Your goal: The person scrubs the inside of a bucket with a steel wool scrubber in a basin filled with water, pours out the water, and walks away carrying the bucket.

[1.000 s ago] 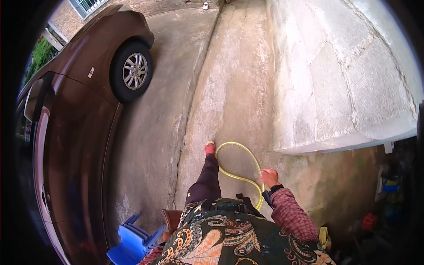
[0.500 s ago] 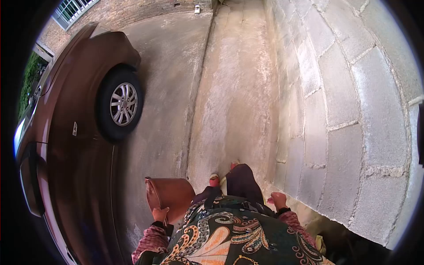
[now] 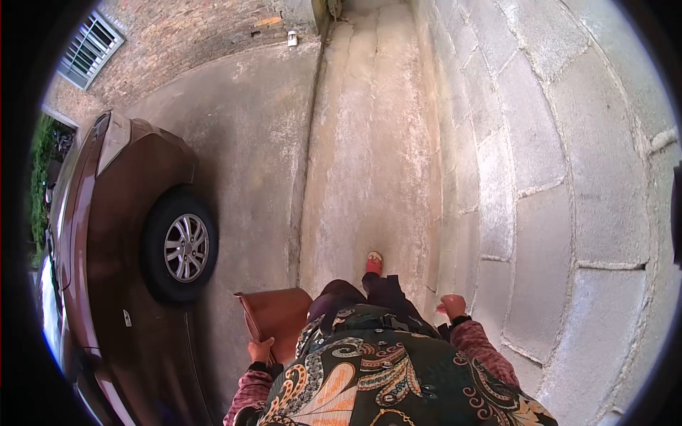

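My left hand is closed on the edge of a reddish-brown, flat-sided container, which hangs beside my left leg. What the container holds, if anything, does not show. On the other side of my body, my right hand has its fingers curled near the block wall. Something small and pinkish shows at those fingers, too small to name. One foot in a red sock and sandal is forward on the concrete path.
A brown car stands along the left, its front wheel near the path. A block wall runs along the right. Ahead are a brick wall, a barred window and a small white object at its base.
The car's wheel has shifted lower in view as I moved forward. The container came into full view in my left hand. The yellow hose and blue chairs have left the view.
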A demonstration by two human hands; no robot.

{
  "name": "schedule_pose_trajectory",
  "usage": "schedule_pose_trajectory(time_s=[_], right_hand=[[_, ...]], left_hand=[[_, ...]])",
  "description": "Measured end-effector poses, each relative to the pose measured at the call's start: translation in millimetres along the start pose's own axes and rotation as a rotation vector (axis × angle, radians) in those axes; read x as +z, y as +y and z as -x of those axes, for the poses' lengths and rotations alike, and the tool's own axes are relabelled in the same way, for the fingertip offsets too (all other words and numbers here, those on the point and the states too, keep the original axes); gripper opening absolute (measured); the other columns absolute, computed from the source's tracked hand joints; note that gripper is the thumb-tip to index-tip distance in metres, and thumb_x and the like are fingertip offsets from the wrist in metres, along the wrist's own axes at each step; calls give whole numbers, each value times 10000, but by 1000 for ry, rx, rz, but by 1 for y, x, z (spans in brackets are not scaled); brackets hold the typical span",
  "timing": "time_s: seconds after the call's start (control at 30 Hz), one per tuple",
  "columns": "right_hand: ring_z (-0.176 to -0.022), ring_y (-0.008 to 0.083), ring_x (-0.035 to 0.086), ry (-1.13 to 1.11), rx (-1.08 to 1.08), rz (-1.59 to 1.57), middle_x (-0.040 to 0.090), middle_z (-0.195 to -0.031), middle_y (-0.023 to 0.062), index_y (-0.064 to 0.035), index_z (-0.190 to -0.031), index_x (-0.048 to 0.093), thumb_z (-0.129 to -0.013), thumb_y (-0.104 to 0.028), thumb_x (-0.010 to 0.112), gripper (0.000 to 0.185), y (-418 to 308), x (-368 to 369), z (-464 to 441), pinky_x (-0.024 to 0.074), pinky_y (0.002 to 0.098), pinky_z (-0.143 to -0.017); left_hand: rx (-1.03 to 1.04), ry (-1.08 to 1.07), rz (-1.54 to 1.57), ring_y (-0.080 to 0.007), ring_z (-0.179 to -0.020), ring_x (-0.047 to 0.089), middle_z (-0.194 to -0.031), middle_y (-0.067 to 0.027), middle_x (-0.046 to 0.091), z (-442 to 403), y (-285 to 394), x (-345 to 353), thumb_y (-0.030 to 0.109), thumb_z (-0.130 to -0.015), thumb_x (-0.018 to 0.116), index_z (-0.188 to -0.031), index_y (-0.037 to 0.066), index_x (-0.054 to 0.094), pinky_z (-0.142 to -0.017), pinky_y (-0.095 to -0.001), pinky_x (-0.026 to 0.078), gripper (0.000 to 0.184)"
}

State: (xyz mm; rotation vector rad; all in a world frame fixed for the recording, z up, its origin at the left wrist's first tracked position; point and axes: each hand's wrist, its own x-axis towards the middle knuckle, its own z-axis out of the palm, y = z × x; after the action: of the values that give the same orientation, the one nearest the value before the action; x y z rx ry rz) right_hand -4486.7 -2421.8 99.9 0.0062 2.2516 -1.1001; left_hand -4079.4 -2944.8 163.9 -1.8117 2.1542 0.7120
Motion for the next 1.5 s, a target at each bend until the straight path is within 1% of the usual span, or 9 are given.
schedule_pose_trajectory(time_s=[0.1, 0.3, 0.43, 0.6, 0.83, 1.2, 1.27, 1.4, 1.5], right_hand=[[-534, 210, 671, 77, 261, -205, 669, -636, 137, 27, -684, 614, -843, -134, 542, 237, -60, -21, -105, 537, 310, -498], [-536, 197, 670, 169, 118, -244, 665, -625, 128, 28, -827, 686, -873, -170, 573, 232, -200, -34, -274, 522, 290, -492], [-563, 209, 669, 118, 77, -238, 667, -677, 133, 42, -930, 669, -884, -161, 577, 228, -182, -22, -399, 540, 291, -515], [-612, 236, 678, 31, 432, -407, 670, -748, 171, 55, -958, 638, -874, -180, 604, 252, -309, -52, -445, 570, 310, -557], [-591, 220, 674, 176, 494, -485, 659, -693, 153, 56, -812, 644, -855, -151, 576, 222, -413, -98, -542, 562, 292, -527], [-532, 199, 667, 128, 239, -297, 665, -630, 124, 30, -738, 651, -847, -155, 560, 233, -501, -243, -861, 529, 296, -495], [-520, 195, 664, 129, 222, -401, 664, -616, 111, 21, -722, 653, -849, -166, 555, 246, -547, -267, -917, 521, 300, -498], [-568, 170, 673, 236, -136, 55, 656, -616, 96, 17, -764, 674, -853, -180, 562, 244, -613, -309, -1043, 518, 296, -504], [-586, 172, 671, 126, 3, -392, 658, -646, 103, 27, -859, 687, -865, -183, 584, 234, -682, -329, -1110, 525, 290, -508]], left_hand=[[-38, -96, -81, -321, -746, 670, -799, -225, 682, -16, 75, -8, 404, -609, 844, -844, -75, 681, -690, -428, 515, 558], [46, -335, -184, -343, -771, 696, -740, -208, 690, -112, 147, 24, 523, -661, 758, -790, 23, 734, -711, -447, 530, 517], [215, -261, -315, -391, -795, 679, -772, -248, 672, -196, 196, 42, 540, -693, 710, -790, 33, 720, -688, -477, 523, 517], [152, -250, -199, -409, -841, 672, -825, -273, 671, -276, 391, -35, 477, -671, 756, -854, 9, 710, -719, -490, 526, 504], [215, -160, -252, -402, -820, 676, -797, -264, 674, -446, 613, -94, 434, -649, 786, -838, -41, 688, -706, -479, 521, 520], [308, 90, -125, -429, -835, 651, -826, -268, 668, -560, 942, -77, 369, -618, 808, -877, -35, 680, -775, -478, 516, 497], [166, 15, -68, -417, -814, 663, -815, -261, 674, -546, 1010, -91, 400, -621, 801, -884, -38, 683, -750, -467, 522, 525], [270, -8, -85, -262, -699, 695, -716, -157, 701, -579, 1045, -52, 357, -644, 800, -808, -17, 719, -652, -395, 519, 417], [168, -197, -151, -387, -825, 678, -821, -260, 682, -588, 1113, -41, 477, -591, 796, -816, -75, 693, -746, -446, 527, 605]])
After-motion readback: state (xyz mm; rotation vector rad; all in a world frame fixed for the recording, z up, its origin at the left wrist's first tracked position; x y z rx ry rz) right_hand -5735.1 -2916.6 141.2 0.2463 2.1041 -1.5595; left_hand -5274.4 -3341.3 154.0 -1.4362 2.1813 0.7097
